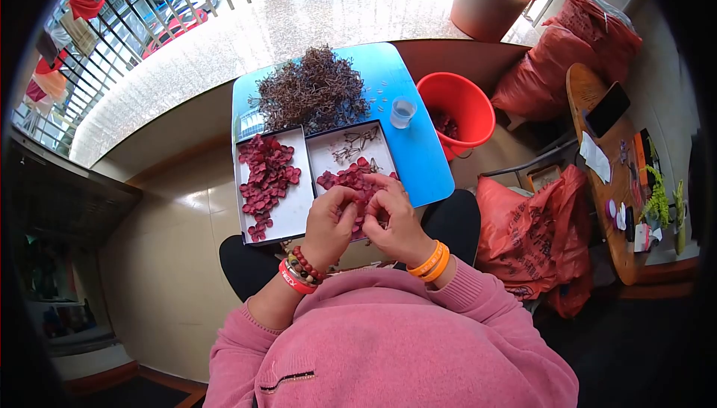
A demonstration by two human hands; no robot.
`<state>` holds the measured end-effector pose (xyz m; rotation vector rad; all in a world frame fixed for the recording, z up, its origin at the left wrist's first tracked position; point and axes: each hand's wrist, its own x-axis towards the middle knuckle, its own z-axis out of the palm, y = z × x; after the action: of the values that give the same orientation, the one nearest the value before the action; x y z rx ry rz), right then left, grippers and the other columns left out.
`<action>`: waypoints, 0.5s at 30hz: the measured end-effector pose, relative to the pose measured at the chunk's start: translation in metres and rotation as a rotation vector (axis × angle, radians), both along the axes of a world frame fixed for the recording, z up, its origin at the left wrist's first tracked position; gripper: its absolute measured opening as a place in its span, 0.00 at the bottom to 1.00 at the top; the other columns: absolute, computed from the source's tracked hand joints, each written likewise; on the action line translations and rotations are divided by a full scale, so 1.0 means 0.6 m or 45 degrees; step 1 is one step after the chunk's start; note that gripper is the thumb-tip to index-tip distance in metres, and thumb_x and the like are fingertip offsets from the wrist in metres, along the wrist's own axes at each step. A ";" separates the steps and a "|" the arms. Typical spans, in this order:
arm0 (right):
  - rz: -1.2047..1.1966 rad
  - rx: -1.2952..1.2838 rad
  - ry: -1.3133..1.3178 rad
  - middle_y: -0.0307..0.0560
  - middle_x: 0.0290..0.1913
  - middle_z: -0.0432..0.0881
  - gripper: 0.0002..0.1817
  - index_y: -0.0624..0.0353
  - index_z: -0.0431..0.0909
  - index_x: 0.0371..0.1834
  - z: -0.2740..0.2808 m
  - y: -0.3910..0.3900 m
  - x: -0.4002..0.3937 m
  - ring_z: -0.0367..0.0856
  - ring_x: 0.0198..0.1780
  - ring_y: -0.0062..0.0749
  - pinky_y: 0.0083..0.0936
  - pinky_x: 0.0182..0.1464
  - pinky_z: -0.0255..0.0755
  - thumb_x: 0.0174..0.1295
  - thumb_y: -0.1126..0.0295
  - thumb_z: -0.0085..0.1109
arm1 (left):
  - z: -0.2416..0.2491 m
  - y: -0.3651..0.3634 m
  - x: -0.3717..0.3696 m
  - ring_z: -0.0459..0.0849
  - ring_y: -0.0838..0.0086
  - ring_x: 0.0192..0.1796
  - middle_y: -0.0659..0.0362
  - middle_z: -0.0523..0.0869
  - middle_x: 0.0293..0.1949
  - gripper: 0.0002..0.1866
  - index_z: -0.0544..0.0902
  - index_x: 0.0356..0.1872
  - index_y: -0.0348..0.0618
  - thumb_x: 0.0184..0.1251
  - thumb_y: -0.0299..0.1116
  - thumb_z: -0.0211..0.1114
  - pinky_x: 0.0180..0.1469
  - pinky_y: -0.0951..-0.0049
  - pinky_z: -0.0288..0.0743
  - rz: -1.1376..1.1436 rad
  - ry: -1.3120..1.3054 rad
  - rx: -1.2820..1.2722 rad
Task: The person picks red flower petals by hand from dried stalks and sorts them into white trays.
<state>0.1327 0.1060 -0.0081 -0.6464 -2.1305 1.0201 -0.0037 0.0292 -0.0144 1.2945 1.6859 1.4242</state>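
Note:
My left hand (329, 226) and my right hand (391, 216) are close together over the near part of the right box (317, 156), fingers pinched around small dark red petals. Which petal each one holds is too small to tell. More red petals (351, 176) lie beneath and beyond the fingers, with thin brown stems (355, 147) farther back in that box. The left box (296, 206) holds a long pile of dark red petals (261, 180). Behind both boxes, a tangled heap of brown stems (312, 91) rests on the blue table (429, 169).
A small clear cup (402, 113) stands on the table's right side. Beyond it are a red bucket (478, 113), red bags (534, 221) on the floor and a wooden table (597, 206) at the right. A pinkish bucket (489, 6) stands on the stone ledge (328, 12).

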 end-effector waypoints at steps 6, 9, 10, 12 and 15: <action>-0.025 -0.115 0.092 0.49 0.39 0.77 0.06 0.61 0.70 0.28 0.009 -0.004 -0.001 0.77 0.42 0.40 0.32 0.48 0.66 0.50 0.79 0.57 | 0.016 -0.007 0.007 0.78 0.82 0.34 0.61 0.82 0.32 0.05 0.78 0.41 0.36 0.70 0.26 0.57 0.36 0.79 0.73 -0.050 -0.287 -0.094; -0.070 -0.202 0.123 0.48 0.35 0.75 0.05 0.62 0.70 0.29 0.012 -0.005 0.002 0.77 0.38 0.37 0.28 0.41 0.69 0.52 0.81 0.56 | 0.011 -0.008 0.007 0.78 0.83 0.33 0.62 0.82 0.32 0.05 0.78 0.41 0.36 0.70 0.26 0.57 0.35 0.79 0.72 -0.071 -0.397 -0.078; -0.080 -0.226 0.140 0.48 0.35 0.75 0.05 0.63 0.70 0.29 0.014 -0.004 0.002 0.77 0.37 0.36 0.27 0.38 0.70 0.52 0.81 0.56 | 0.005 -0.008 0.005 0.77 0.84 0.33 0.62 0.82 0.32 0.05 0.78 0.41 0.36 0.70 0.27 0.57 0.35 0.80 0.72 -0.072 -0.456 -0.096; -0.057 -0.247 0.178 0.48 0.35 0.74 0.05 0.63 0.70 0.30 0.020 -0.006 0.003 0.77 0.35 0.35 0.26 0.35 0.70 0.52 0.81 0.56 | 0.002 -0.007 0.004 0.77 0.84 0.33 0.62 0.82 0.31 0.05 0.78 0.41 0.36 0.70 0.26 0.57 0.34 0.80 0.71 -0.059 -0.521 -0.109; -0.005 -0.298 0.173 0.48 0.34 0.74 0.05 0.64 0.70 0.30 0.019 -0.006 0.006 0.76 0.35 0.33 0.26 0.35 0.71 0.52 0.81 0.56 | 0.009 -0.004 0.008 0.78 0.81 0.32 0.60 0.82 0.30 0.04 0.78 0.40 0.36 0.69 0.25 0.57 0.34 0.80 0.70 -0.017 -0.396 -0.072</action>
<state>0.1360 0.1023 0.0033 -0.6707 -1.9087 1.2864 0.0014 0.0266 -0.0090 0.9923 1.4948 1.4733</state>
